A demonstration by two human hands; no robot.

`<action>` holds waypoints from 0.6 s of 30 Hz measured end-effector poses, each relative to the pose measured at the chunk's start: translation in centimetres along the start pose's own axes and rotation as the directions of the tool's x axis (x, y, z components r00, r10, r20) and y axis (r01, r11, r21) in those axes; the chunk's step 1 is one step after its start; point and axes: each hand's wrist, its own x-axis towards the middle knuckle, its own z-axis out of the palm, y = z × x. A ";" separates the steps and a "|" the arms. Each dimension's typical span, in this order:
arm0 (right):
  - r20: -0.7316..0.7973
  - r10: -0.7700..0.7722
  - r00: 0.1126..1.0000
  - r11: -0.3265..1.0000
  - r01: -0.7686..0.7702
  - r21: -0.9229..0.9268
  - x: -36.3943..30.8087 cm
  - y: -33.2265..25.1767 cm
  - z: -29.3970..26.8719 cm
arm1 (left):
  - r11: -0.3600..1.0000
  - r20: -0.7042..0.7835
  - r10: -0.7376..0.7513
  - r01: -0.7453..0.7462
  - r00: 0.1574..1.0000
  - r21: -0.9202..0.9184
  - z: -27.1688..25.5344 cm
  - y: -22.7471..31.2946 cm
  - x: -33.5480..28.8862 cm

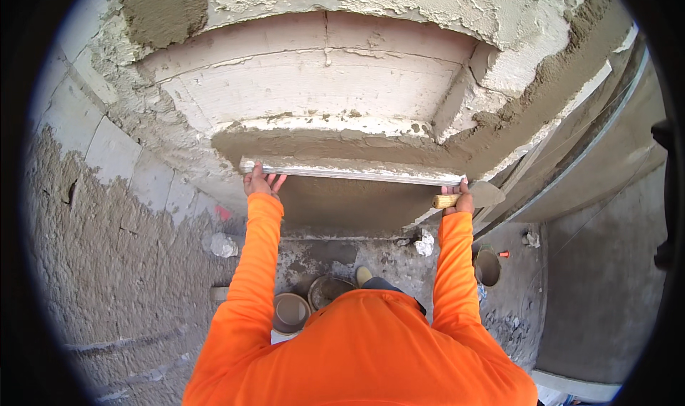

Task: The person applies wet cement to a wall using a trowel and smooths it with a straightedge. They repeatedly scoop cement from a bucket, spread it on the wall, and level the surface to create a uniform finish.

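Apparently for even support, left hand [262, 183] grips straightedge [349, 169] at its left end, fingers curled; right hand [462, 200] grips the opposite end (trowel [488, 195] also held).

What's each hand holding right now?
Left hand: closed, holding the pale straightedge near its left end.
Right hand: closed, holding its right end plus a trowel.

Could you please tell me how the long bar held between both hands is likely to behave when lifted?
The long bar is probably stiff: it shows no clear sag between the left hand and the right hand. Being slim, it may be fairly light for its length. Its whitish residue could make it feel gritty.
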 end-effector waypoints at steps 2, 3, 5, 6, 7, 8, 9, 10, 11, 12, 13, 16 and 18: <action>0.011 0.001 1.000 1.000 -0.001 0.005 -0.6 -0.3 0.6 | 1.000 -0.017 -0.005 0.005 1.000 0.004 0.2 0.8 0.1; 0.018 -0.001 1.000 1.000 0.000 0.009 -0.9 -0.4 0.8 | 1.000 -0.041 -0.004 0.004 0.999 0.018 0.2 1.1 0.2; 0.034 -0.008 0.999 1.000 0.008 0.020 -1.3 -0.8 1.3 | 1.000 -0.005 -0.015 0.015 1.000 -0.014 0.2 1.8 0.3; 0.042 -0.014 0.999 1.000 0.013 0.028 -1.5 -1.1 1.5 | 1.000 -0.013 -0.010 0.009 1.000 -0.017 0.3 2.0 0.3; 0.047 -0.019 0.999 0.999 0.017 0.035 -1.7 -1.4 1.7 | 1.000 0.003 -0.010 0.011 1.000 -0.026 0.4 2.1 0.2; 0.044 -0.014 0.999 1.000 0.013 0.026 -1.8 -1.7 1.8 | 1.000 -0.004 -0.004 0.004 1.000 -0.025 0.6 2.2 0.1; 0.041 -0.008 0.999 1.000 0.008 0.017 -1.9 -2.0 1.9 | 1.000 -0.025 0.007 -0.007 1.000 -0.015 0.7 2.3 0.0; 0.039 -0.003 0.999 1.000 0.002 0.007 -1.9 -2.3 2.0 | 1.000 -0.017 -0.002 0.001 1.000 -0.020 0.8 2.4 -0.1; 0.039 0.001 0.999 1.000 -0.002 0.013 -1.9 -2.6 2.0 | 1.000 -0.023 -0.006 0.006 1.000 -0.017 1.0 2.5 -0.3; 0.042 0.005 0.999 1.000 -0.006 0.018 -1.9 -2.9 2.0 | 1.000 -0.049 -0.005 0.005 0.999 -0.003 1.2 2.6 -0.5; 0.046 0.010 0.999 1.000 -0.011 0.023 -1.9 -3.1 1.9 | 1.000 -0.023 -0.009 0.008 1.000 -0.014 1.4 2.7 -0.7; 0.056 0.008 0.998 1.000 -0.009 0.009 -1.5 -3.5 1.7 | 1.000 -0.020 -0.004 0.004 1.000 -0.008 2.0 3.1 -1.6; 0.065 -0.006 0.998 1.000 0.005 0.004 -1.3 -3.9 1.5 | 1.000 -0.018 0.001 -0.001 1.000 -0.006 2.4 3.4 -2.2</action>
